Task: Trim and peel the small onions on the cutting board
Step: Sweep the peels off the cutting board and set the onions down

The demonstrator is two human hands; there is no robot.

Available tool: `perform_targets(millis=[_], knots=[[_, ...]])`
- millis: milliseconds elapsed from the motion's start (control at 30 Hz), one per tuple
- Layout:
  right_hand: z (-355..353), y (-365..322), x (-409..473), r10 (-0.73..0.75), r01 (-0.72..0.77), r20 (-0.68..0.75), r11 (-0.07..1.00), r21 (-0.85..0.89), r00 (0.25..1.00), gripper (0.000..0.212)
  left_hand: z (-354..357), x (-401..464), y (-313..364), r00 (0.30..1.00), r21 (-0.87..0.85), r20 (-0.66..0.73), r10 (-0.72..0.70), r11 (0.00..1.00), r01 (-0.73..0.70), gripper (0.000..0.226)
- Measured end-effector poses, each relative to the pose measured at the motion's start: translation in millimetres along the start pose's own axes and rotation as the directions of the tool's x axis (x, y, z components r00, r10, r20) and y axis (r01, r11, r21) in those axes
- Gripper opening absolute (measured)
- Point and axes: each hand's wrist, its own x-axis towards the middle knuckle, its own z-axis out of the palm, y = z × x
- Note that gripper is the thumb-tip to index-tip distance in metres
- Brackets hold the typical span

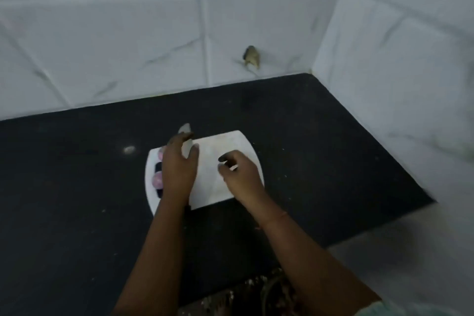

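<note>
Left hand (179,167) covers board's (218,187) onions (157,179).

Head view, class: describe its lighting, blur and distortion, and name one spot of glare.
Head view: dim, bluish light; the whole frame is soft, most smeared on the tiled wall at right; wide-angle bending curves the counter edge and tile lines; one small glare spot shines on the counter left of the cutting board; the onions look fuzzy.

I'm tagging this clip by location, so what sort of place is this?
Most likely a home kitchen corner: a dark stone countertop meets white marble-look tiled walls, and a white cutting board with small pink onions lies under the person's hands.
</note>
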Motion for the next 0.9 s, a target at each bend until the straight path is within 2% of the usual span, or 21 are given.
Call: perform_targets(millis=[100,167,233,300,367,467,533,633,733,833,900], knots=[[43,-10,9,-0.013,0.051,0.188,0.978,-0.201,0.982,0.037,-31,9,-53,0.999,0.060,-0.040,-0.022,0.998,0.024,0.034],[65,-12,14,-0.007,0.094,0.262,0.942,-0.323,0.965,0.053,-36,11,-74,1.000,0.111,-0.004,-0.013,0.994,0.013,0.041],[80,-9,18,-0.040,0.175,0.282,0.865,-0.470,0.959,0.060,-33,13,-85,0.999,0.141,0.024,-0.025,0.990,0.021,0.045],[88,-5,20,-0.104,0.243,0.275,0.806,-0.540,0.956,0.061,-29,16,-88,0.999,0.165,0.034,-0.021,0.986,0.015,0.047],[89,-3,21,-0.131,0.264,0.267,0.791,-0.553,0.955,0.060,-25,23,-90,1.000,0.205,0.012,-0.021,0.979,0.019,0.050],[75,3,21,-0.134,0.247,0.236,0.795,-0.555,0.962,0.063,-22,23,-84,0.997,0.286,-0.062,-0.049,0.956,0.064,0.056],[60,12,22,-0.149,0.234,0.192,0.783,-0.576,0.970,0.065,-21,21,-80,0.993,0.279,-0.090,-0.080,0.955,0.102,0.061],[31,27,25,-0.150,0.193,0.122,0.798,-0.571,0.981,0.059,-24,16,-78,0.987,0.319,-0.100,-0.127,0.935,0.152,0.071],[8,36,29,-0.118,0.144,0.082,0.822,-0.550,0.990,0.054,-37,9,-82,0.988,0.386,-0.059,-0.142,0.910,0.154,0.078],[3,40,34,-0.091,0.116,0.072,0.819,-0.562,0.993,0.056,-52,1,-94,0.993,0.318,0.058,-0.102,0.945,0.078,0.075],[11,38,37,-0.161,0.149,0.041,0.750,-0.644,0.986,0.054,-61,-1,-97,0.983,0.241,0.129,-0.129,0.966,0.095,0.067]])
